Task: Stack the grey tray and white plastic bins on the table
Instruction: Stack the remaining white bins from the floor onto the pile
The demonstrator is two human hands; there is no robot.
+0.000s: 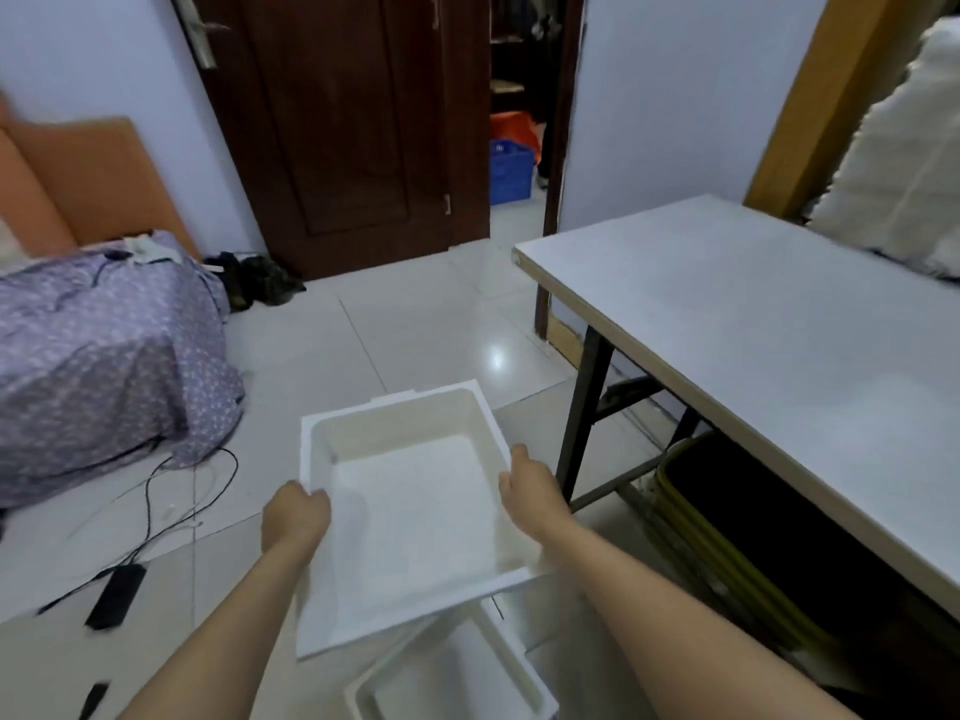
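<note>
I hold a white plastic bin in the air above the floor, its open side up and tilted toward me. My left hand grips its left rim and my right hand grips its right rim. Below it, on the floor at the bottom of the view, sits another white bin, partly covered by the held one. The grey-topped table stands to the right with nothing on its near part. No grey tray shows.
A white padded bundle lies at the table's far right. Dark folded items with yellow edges sit under the table. A purple-covered heap is at the left, with cables and a black adapter on the tiled floor. A dark door stands open behind.
</note>
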